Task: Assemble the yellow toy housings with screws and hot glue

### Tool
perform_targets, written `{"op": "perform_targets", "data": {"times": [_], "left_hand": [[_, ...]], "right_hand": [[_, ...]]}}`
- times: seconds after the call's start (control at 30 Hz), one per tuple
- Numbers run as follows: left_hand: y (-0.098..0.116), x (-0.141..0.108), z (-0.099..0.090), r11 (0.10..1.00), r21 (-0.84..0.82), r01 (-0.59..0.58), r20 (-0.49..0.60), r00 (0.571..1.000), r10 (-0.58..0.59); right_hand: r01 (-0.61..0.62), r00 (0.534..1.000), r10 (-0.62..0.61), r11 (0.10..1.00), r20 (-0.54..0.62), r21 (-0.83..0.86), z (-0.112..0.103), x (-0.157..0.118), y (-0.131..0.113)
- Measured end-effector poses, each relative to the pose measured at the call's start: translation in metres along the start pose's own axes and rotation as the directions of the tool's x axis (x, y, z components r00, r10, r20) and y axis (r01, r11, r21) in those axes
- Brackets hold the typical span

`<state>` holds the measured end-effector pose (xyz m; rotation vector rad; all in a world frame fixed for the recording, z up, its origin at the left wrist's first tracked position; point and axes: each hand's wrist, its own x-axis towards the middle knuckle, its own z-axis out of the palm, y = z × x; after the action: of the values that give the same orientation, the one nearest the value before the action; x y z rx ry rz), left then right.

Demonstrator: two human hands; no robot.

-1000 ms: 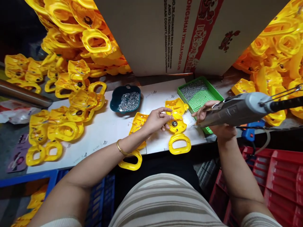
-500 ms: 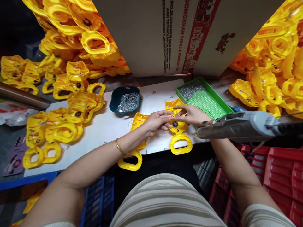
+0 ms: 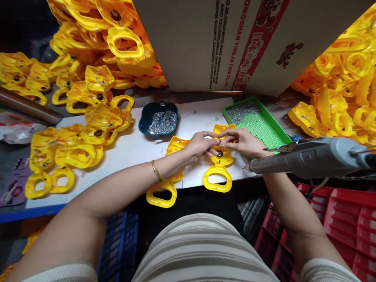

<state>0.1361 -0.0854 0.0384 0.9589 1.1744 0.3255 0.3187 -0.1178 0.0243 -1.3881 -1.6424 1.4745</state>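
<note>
A yellow plastic shell (image 3: 226, 159) with a looped handle lies at the table's front edge, and a dark round part (image 3: 219, 154) sits inside it. Over its upper half my two hands meet, fingertips pinched around a thin wire (image 3: 221, 145). My left hand (image 3: 200, 144) comes from the left with its fingers partly stretched. From the other side, my right hand (image 3: 243, 142) has thumb and forefinger closed on the wire. Fingers cover part of the shell and most of the wire. A second yellow shell (image 3: 176, 144) lies partly beneath my left wrist.
A grey electric screwdriver (image 3: 308, 156) hangs over my right forearm. Behind are a teal bowl (image 3: 143, 122) and a green tray (image 3: 273, 119), both holding small metal screws. A large carton (image 3: 188, 51) stands at the back, between heaps of yellow shells (image 3: 125, 41). Red crates (image 3: 343, 219) are lower right.
The view has shifted slightly. The shell under my hands has turned a little, its handle swinging left. Both hands stay together at the wire, with the fingers slightly repositioned.
</note>
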Motion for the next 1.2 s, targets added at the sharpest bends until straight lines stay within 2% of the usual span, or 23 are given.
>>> {"op": "perform_targets", "data": {"times": [0.1, 0.2, 0.27, 0.37, 0.47, 0.53, 0.67, 0.83, 0.9, 1.0, 1.07, 1.1, 1.13, 1.2], "left_hand": [[0.001, 0.0, 0.004, 1.0, -0.005, 0.029, -0.036, 0.999, -0.029], [0.001, -0.001, 0.007, 0.996, -0.081, 0.044, -0.08, 0.996, -0.051], [0.0, -0.002, 0.008, 0.986, -0.159, 0.051, -0.089, 0.994, -0.066], [-0.001, -0.004, 0.008, 0.973, -0.222, 0.062, -0.063, 0.995, -0.078], [-0.001, -0.006, 0.009, 0.975, -0.214, 0.052, -0.039, 0.997, -0.062], [-0.002, -0.007, 0.01, 0.985, -0.168, 0.05, -0.054, 0.997, -0.06], [-0.004, -0.009, 0.012, 0.998, -0.058, 0.022, -0.085, 0.996, -0.027], [-0.008, -0.008, 0.016, 0.999, 0.013, -0.042, -0.036, 0.998, 0.043], [-0.01, -0.008, 0.015, 0.994, 0.059, -0.09, -0.024, 0.995, 0.092], [-0.014, -0.007, 0.009, 0.966, 0.179, -0.186, -0.007, 0.982, 0.19], [-0.017, -0.006, 0.002, 0.904, 0.313, -0.291, -0.004, 0.951, 0.308], [-0.017, -0.005, -0.002, 0.844, 0.397, -0.359, -0.011, 0.918, 0.396], [-0.016, -0.004, -0.005, 0.769, 0.476, -0.426, -0.026, 0.867, 0.497], [-0.013, -0.003, -0.008, 0.592, 0.593, -0.545, -0.029, 0.72, 0.693]], "right_hand": [[-0.01, 0.998, 0.012, 0.999, -0.061, 0.037, 0.001, -0.001, 0.001], [-0.034, 0.958, 0.063, 0.994, -0.279, 0.106, 0.0, -0.002, 0.003], [-0.087, 0.934, 0.105, 0.994, -0.343, 0.068, -0.001, -0.002, 0.005], [-0.143, 0.959, 0.094, 0.975, -0.267, -0.172, -0.004, 0.0, 0.008], [-0.099, 0.978, 0.018, 0.918, -0.21, -0.383, -0.005, 0.002, 0.008], [-0.079, 0.981, -0.001, 0.911, -0.193, -0.405, -0.004, 0.002, 0.006], [-0.079, 0.98, 0.024, 0.957, -0.195, -0.278, 0.0, 0.002, 0.006], [-0.103, 0.962, 0.035, 0.965, -0.272, -0.239, 0.005, 0.004, 0.007], [-0.111, 0.957, 0.006, 0.932, -0.29, -0.346, 0.007, 0.003, 0.004], [-0.185, 0.938, -0.04, 0.783, -0.345, -0.593, 0.009, -0.001, -0.003], [-0.254, 0.93, -0.02, 0.686, -0.367, -0.682, 0.009, -0.004, -0.008], [-0.274, 0.931, -0.003, 0.654, -0.365, -0.705, 0.009, -0.005, -0.01], [-0.284, 0.935, 0.015, 0.631, -0.354, -0.722, 0.008, -0.005, -0.012], [-0.284, 0.944, 0.041, 0.61, -0.328, -0.74, 0.007, -0.006, -0.016]]}}
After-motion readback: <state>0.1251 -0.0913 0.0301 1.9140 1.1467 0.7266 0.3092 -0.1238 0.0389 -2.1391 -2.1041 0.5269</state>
